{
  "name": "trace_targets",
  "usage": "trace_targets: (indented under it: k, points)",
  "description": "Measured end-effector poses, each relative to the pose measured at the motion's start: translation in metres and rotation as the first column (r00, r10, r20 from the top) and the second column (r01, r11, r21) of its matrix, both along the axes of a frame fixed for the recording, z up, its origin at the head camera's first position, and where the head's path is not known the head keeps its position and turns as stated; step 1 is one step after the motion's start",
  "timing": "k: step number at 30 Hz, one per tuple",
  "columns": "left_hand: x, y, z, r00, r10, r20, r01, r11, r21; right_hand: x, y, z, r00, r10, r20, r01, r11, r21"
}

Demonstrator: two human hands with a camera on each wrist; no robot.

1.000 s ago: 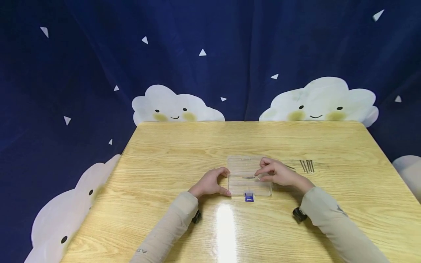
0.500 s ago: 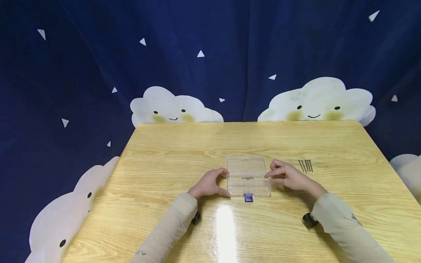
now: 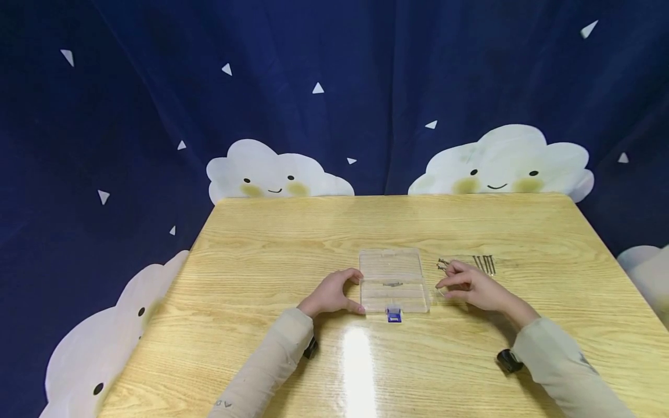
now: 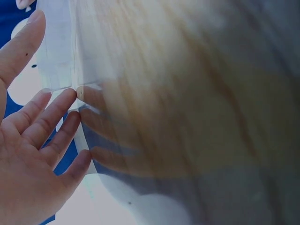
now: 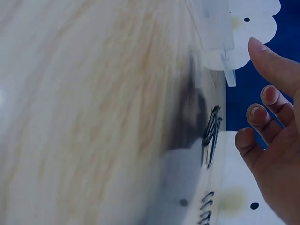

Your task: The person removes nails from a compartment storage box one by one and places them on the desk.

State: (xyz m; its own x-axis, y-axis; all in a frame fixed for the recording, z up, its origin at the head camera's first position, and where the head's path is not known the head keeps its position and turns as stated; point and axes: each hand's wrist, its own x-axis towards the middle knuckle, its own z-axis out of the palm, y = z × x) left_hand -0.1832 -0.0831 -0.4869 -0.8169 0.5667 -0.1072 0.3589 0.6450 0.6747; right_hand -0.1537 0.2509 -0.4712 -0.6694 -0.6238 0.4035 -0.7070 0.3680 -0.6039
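Note:
A clear plastic box (image 3: pixel 393 264) with a blue latch (image 3: pixel 394 315) lies with its lid laid back. A few small metal screws or nails (image 3: pixel 393 284) rest inside. My left hand (image 3: pixel 333 292) touches the box's left side with fingertips and thumb; the left wrist view shows its fingers (image 4: pixel 51 117) nearly straight. Right of the box hovers my right hand (image 3: pixel 481 288), thumb and index finger apart. In the right wrist view a small clear strip (image 5: pixel 228 70) stands out just beyond the fingertips, and I see no contact with it.
Several long screws or nails (image 3: pixel 484 265) lie in a row on the wooden table (image 3: pixel 282 244), right of the box. A loose little group of others (image 3: pixel 441 265) lies behind my right hand. A dark blue curtain (image 3: pixel 313 46) hangs behind the table.
My right hand has moved right, from above the box to beside it, and the small clear strip came along with it. The left hand stays at the box's left side.

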Motion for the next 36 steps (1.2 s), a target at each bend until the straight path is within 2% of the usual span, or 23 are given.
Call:
trace_targets:
  k: [2, 6, 14, 22, 27, 36]
  points:
    - [0.000, 0.000, 0.000, 1.000, -0.001, -0.002, 0.001, 1.000, -0.003, 0.001, 0.006, -0.005, 1.000, -0.011, 0.016, 0.011, 1.000, -0.002]
    - [-0.001, -0.001, -0.002, 1.000, -0.002, -0.002, 0.002, 1.000, -0.009, -0.003, 0.023, -0.027, 0.998, -0.044, 0.040, 0.044, 0.999, 0.010]
    - [-0.001, -0.001, -0.002, 1.000, 0.001, 0.003, -0.001, 1.000, -0.005, 0.002, 0.034, -0.032, 0.995, -0.078, 0.058, 0.077, 0.997, 0.021]
    - [0.000, -0.001, -0.002, 1.000, -0.002, 0.006, 0.002, 1.000, -0.001, 0.007, 0.043, -0.039, 0.994, -0.080, 0.070, 0.078, 0.997, 0.022]
    - [0.000, -0.001, -0.001, 1.000, -0.003, 0.004, 0.003, 1.000, 0.001, 0.008, 0.045, -0.041, 0.996, -0.078, 0.044, 0.077, 0.997, 0.030]
    - [-0.001, 0.000, -0.001, 1.000, -0.007, -0.005, 0.007, 1.000, 0.006, 0.010, 0.047, -0.043, 0.990, -0.142, 0.000, 0.141, 0.987, 0.073]
